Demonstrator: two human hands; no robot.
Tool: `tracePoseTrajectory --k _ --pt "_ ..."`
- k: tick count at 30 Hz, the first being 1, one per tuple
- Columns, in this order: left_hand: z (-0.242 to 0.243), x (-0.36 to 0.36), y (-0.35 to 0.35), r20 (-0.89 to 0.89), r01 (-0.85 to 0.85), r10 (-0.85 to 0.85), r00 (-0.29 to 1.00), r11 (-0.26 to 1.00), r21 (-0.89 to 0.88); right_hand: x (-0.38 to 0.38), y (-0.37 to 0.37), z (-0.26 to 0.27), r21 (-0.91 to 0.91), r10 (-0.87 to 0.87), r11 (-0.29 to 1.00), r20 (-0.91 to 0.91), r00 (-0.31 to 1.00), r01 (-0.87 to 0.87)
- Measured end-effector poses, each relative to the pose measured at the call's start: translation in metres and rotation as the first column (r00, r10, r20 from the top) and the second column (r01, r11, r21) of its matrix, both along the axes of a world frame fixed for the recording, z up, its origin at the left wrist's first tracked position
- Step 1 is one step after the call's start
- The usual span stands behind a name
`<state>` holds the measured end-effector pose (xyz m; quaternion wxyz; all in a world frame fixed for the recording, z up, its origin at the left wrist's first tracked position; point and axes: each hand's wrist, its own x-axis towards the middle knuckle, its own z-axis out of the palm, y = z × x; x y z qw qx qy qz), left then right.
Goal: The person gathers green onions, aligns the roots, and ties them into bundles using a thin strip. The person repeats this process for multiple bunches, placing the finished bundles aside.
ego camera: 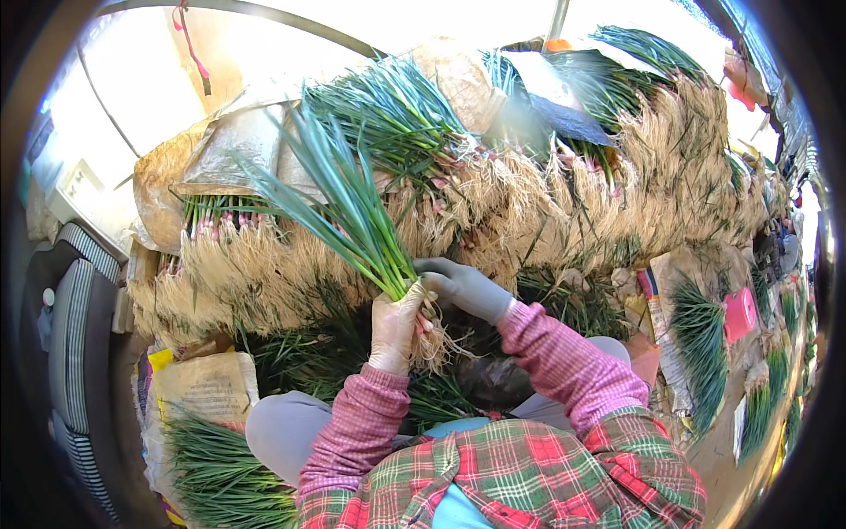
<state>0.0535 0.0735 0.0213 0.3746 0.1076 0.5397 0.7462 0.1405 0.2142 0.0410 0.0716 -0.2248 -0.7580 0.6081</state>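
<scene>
In my left hand [394, 330], covered by a thin pale glove, is an upright-tilted bunch of green garlic [360, 221]. Its long flat leaves fan up and to the left, while the small pinkish bulbs and pale stringy roots [433, 347] hang below the fist. My right hand [466, 287], in a grey knit glove, reaches in from the right. Its fingers are curled against the lower stems, right beside the left thumb; the fingertips are partly hidden.
Ahead stands a long stack of rooted plants [529, 198], partly under plastic sheets [231, 152]. Loose leaves [310, 357] cover the ground between my knees. Laid-out bunches lie on sacking at left [225, 469] and right [700, 350]. A striped cushioned seat [69, 344] stands far left.
</scene>
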Motion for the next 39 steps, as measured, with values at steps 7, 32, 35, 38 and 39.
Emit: tracePoseTrajectory --k 7,32,35,38,39 --pt "-0.007 -0.011 -0.024 -0.034 -0.097 0.095 0.995 0.994 -0.042 -0.068 -0.007 -0.026 0.442 -0.152 0.878 -0.101 0.983 0.181" --pt "0.045 -0.030 -0.038 -0.084 -0.164 0.175 0.981 0.979 0.117 -0.062 0.071 0.065 0.805 0.218 0.569 0.050 0.975 -0.169" --pt "0.039 -0.052 -0.030 0.023 -0.144 0.144 0.989 0.989 0.039 -0.087 0.120 0.094 0.759 -0.166 0.564 -0.281 0.945 0.325" --pt "0.025 -0.055 -0.023 0.127 -0.092 0.089 0.988 0.996 0.019 -0.113 0.140 0.100 0.912 -0.358 0.404 0.229 0.905 -0.071" --pt "0.020 -0.056 -0.022 0.166 -0.085 0.080 0.983 0.996 0.026 -0.119 0.142 0.098 0.919 -0.357 0.370 0.277 0.892 -0.137"
